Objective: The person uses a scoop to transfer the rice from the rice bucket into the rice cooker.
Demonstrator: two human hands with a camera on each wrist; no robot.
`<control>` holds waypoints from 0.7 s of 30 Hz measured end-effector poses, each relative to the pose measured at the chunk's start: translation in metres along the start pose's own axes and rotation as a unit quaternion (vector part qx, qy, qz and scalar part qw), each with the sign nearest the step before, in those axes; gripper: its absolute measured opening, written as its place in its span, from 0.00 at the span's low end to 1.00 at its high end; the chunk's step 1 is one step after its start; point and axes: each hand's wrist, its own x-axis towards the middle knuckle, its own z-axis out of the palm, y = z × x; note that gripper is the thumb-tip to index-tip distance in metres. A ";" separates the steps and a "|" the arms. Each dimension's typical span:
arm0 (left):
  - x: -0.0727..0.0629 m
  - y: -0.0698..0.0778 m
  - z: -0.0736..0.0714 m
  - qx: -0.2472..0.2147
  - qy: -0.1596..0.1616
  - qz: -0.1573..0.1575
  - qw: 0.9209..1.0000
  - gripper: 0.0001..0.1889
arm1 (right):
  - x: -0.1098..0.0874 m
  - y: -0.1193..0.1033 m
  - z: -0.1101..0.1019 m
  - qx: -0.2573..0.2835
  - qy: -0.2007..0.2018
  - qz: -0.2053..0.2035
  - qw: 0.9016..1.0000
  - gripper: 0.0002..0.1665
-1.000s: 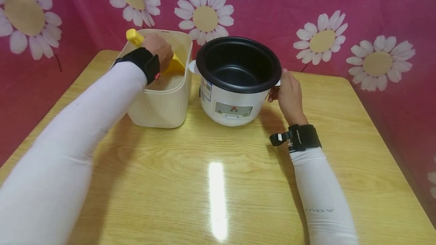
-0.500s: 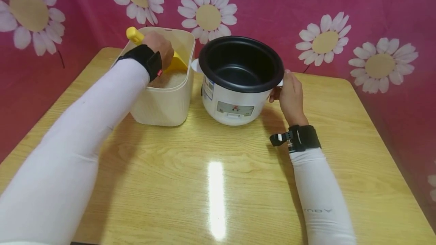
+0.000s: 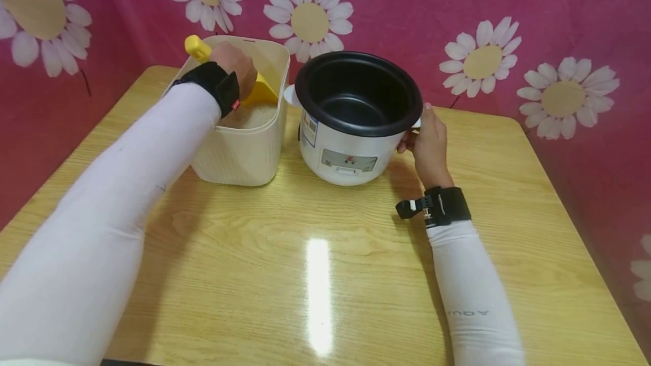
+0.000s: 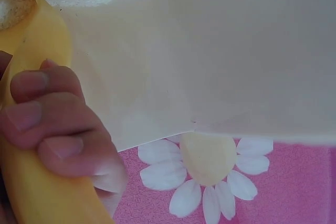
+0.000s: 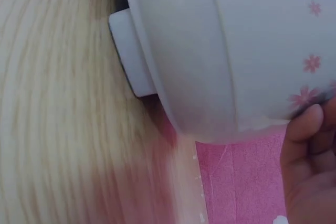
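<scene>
Left Hand [image 3: 238, 69] Grips Yellow Scoop [image 3: 262, 92] Inside Rice Bin [image 3: 236, 157]

The left hand's fingers curl round the scoop's handle, whose end sticks up over the bin's left side. The scoop's blade sits inside the cream bin, at the rice [image 3: 256, 116]. Just right of the bin stands a white rice cooker [image 3: 325, 134], lidless, its dark inner pot [image 3: 356, 110] showing. The right hand [image 3: 431, 148] holds the cooker at its right side handle, fingers bent. Bin and cooker stand on a wooden table [image 3: 376, 264], before a pink flowered cloth [image 3: 396, 4].
</scene>
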 end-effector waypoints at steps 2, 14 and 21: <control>0.000 0.000 0.000 -0.002 0.001 -0.002 1.000 0.17 | 0.000 0.001 0.000 0.003 0.004 0.007 1.000 0.26; -0.002 -0.003 -0.001 -0.062 0.016 -0.015 0.998 0.15 | 0.000 0.002 0.001 0.012 0.010 -0.004 1.000 0.26; -0.005 -0.002 -0.003 -0.056 0.018 -0.004 0.998 0.15 | 0.000 0.002 0.002 0.013 0.010 -0.009 1.000 0.27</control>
